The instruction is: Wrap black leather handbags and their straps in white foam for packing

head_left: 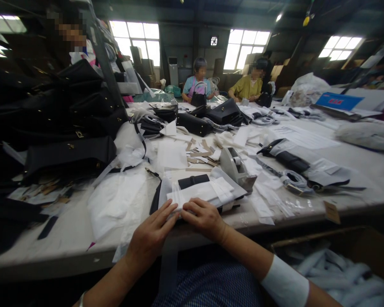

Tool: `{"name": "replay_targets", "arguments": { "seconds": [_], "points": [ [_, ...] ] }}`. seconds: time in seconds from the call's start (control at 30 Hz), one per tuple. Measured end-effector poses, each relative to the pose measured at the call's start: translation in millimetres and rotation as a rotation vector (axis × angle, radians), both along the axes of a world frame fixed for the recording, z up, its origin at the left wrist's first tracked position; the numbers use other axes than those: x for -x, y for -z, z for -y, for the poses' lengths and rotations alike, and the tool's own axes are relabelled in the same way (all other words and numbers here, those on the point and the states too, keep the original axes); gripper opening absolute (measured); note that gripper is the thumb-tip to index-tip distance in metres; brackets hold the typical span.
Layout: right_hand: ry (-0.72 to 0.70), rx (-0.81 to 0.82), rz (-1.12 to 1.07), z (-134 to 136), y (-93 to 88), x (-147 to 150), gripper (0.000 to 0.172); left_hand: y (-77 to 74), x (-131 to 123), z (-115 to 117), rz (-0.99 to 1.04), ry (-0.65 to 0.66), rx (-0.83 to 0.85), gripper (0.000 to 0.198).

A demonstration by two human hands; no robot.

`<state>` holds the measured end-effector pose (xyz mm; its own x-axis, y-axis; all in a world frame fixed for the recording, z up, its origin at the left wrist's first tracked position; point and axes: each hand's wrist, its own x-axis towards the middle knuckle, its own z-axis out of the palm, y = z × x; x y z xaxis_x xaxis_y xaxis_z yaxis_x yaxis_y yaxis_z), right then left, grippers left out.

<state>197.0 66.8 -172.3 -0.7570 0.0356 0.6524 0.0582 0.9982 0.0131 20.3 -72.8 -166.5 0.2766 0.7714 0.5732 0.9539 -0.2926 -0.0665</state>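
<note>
A black handbag (193, 181) lies in front of me at the table's edge, partly covered by white wrapping paper (198, 194). My left hand (152, 232) is at the near left edge of the paper, its thumb and fingers closed on it. Close beside it, my right hand (206, 218) has its fingers curled and pressed together on the same near edge. The fingertips hide part of the fold. A grey tape dispenser (233, 167) stands just behind the bag to the right. The bag's dark side shows at the left of the paper.
Black handbags (67, 155) are piled at the left. Cardboard strips (201, 155) and thin white sheets (171, 154) lie beyond the dispenser. A partly wrapped bag (291, 158) rests at the right. Below it is a carton (365, 243) with white rolls. Several people work across the table.
</note>
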Motion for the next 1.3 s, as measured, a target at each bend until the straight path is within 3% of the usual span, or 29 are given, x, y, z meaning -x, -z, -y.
{"name": "replay_targets", "arguments": {
  "seconds": [0.17, 0.27, 0.43, 0.53, 0.6, 0.83, 1.03, 1.3],
  "points": [
    [-0.002, -0.026, -0.027, 4, -1.2, -1, 0.02, 5.5, 6, 6, -0.031, 0.051, 0.038, 0.038],
    [0.003, -0.033, -0.036, 21, 4.9, -16, 0.024, 7.4, 10, 5, -0.022, 0.077, 0.037, 0.035],
    [-0.03, -0.066, 0.041, 68, 48.9, -35, 0.036, 7.6, 12, 2, 0.013, 0.102, 0.067, 0.035],
    [0.021, -0.078, 0.041, 80, 77.6, -24, 0.038, 7.8, 15, 3, -0.003, 0.115, 0.085, 0.037],
    [0.026, -0.084, -0.017, 79, 86.5, -11, 0.036, 7.2, 17, 3, -0.013, 0.125, 0.108, 0.039],
    [-0.081, 0.07, -0.209, 67, 66.4, 5, 0.011, 1.0, 20, 2, -0.006, 0.156, 0.161, 0.041],
    [-0.118, 0.244, -0.215, 69, 54.5, -9, 0.016, 8.7, 22, 3, -0.014, 0.156, 0.103, 0.046],
    [-0.122, 0.297, -0.219, 75, 43.9, -26, 0.019, 19.4, 27, 5, 0.023, 0.125, 0.117, 0.047]
  ]
}}
